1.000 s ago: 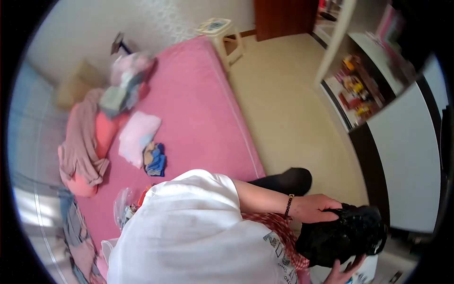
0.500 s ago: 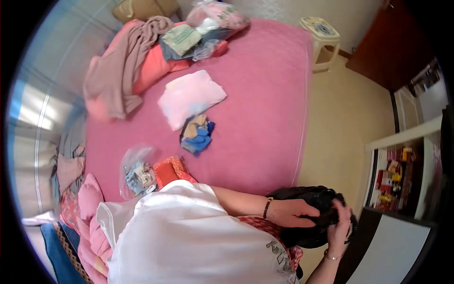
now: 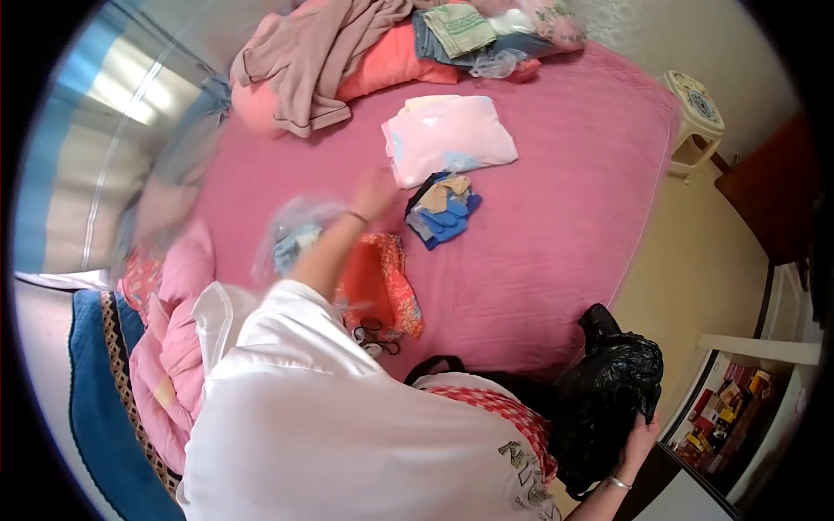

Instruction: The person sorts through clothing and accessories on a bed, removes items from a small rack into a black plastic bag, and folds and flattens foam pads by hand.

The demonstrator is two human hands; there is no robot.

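At the lower right, my right hand [image 3: 641, 441] grips the edge of a black plastic bag [image 3: 612, 382], its fingers partly hidden behind the plastic. My left hand [image 3: 373, 195] is stretched out over the pink bed, smeared by motion, so its fingers cannot be made out. Just beyond it lies a folded pale pink cloth [image 3: 456, 135]. To its right is a small pile of blue and beige cloths [image 3: 445, 210]. Below the left forearm are a red-orange patterned cloth [image 3: 391, 278] and black-handled scissors [image 3: 375, 337]. Left of the forearm sits a clear plastic bag [image 3: 295, 227].
A brown garment [image 3: 321, 65] and coral bedding [image 3: 391, 62] lie at the bed's far side, near a folded green-white towel [image 3: 458, 30]. Pink bedding [image 3: 174, 347] is at the left. A stool [image 3: 695, 108] stands at the upper right, an open shelf [image 3: 725, 412] at the lower right.
My left hand has left the black bag and moved left over the bed. My right hand stays at the bag. The view has turned left, and the scissors have come into sight.
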